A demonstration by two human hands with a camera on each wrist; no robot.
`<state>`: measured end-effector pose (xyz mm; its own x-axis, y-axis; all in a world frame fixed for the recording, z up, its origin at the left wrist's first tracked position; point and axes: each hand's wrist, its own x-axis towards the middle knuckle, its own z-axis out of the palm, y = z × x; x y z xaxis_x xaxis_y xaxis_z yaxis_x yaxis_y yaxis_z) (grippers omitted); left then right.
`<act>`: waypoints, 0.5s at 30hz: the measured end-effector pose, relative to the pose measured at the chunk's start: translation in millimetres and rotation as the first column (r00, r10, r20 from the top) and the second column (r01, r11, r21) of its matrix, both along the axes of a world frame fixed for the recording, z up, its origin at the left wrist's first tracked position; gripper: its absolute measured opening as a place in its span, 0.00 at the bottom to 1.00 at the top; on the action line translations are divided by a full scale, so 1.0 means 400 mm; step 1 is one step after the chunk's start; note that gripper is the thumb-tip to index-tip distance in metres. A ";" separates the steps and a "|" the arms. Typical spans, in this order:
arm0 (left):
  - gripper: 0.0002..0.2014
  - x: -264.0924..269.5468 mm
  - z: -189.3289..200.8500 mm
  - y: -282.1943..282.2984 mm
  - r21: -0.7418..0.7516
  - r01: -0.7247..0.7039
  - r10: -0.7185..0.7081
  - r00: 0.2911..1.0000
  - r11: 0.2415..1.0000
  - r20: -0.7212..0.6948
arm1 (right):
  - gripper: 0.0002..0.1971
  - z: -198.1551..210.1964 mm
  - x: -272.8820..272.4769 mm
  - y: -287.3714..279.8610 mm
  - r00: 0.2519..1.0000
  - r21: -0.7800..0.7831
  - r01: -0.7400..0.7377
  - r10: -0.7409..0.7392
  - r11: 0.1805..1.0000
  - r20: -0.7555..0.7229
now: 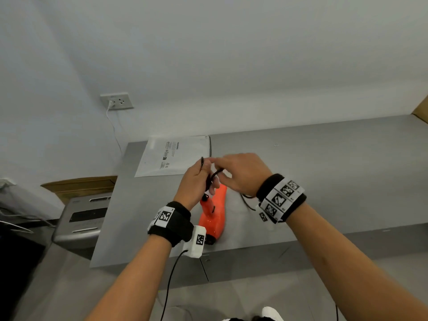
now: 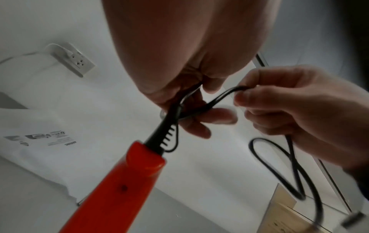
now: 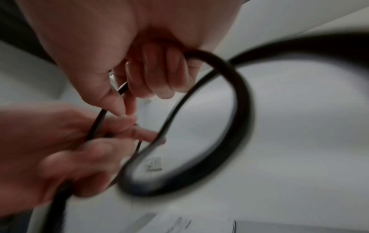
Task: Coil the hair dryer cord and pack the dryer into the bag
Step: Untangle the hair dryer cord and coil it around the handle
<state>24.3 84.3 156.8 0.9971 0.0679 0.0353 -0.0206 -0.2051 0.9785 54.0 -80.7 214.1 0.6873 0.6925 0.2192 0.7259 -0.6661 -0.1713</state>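
Note:
An orange hair dryer (image 1: 214,215) lies on the grey table (image 1: 324,163), its handle (image 2: 111,189) pointing up toward my hands. My left hand (image 1: 201,173) grips folds of the black cord (image 2: 209,102) just above the handle's ribbed collar. My right hand (image 1: 223,166) pinches a bend of that cord beside the left fingers. In the right wrist view a cord loop (image 3: 239,88) hangs from the right hand (image 3: 159,75), near the left hand (image 3: 49,141). Slack cord (image 1: 247,202) trails on the table under the right wrist. The white plastic bag (image 1: 173,156) lies flat behind the hands.
A wall outlet (image 1: 117,101) with a white plug and cable sits up left. Left of the table stand a cardboard box (image 1: 81,185) and a grey appliance (image 1: 85,218). Another cardboard edge (image 1: 421,110) shows far right. The table's front edge (image 1: 254,249) is near my forearms.

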 end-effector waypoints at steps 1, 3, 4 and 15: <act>0.20 -0.005 0.005 -0.006 -0.023 0.021 -0.021 1.000 1.000 -0.012 | 0.09 0.013 0.018 -0.007 0.999 0.044 0.038 -0.038 0.998 0.015; 0.26 -0.009 0.009 -0.019 -0.072 0.027 -0.030 0.999 0.997 -0.044 | 0.12 0.026 0.053 -0.014 0.995 0.082 0.092 -0.094 0.992 0.017; 0.28 -0.008 0.007 -0.024 -0.096 0.021 -0.026 0.998 0.995 -0.056 | 0.12 0.025 0.067 -0.014 0.994 0.085 0.109 -0.109 0.990 -0.007; 0.25 -0.019 0.002 -0.017 -0.309 0.131 -0.164 0.983 0.942 -0.084 | 0.12 -0.101 0.074 0.012 0.897 0.149 0.127 -0.050 0.981 -0.439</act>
<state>16.6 77.4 157.8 0.9935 -0.0889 -0.0710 0.0795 0.0964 0.9922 83.7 -76.1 173.6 0.7975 0.6033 -0.0040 0.4939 -0.6567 -0.5699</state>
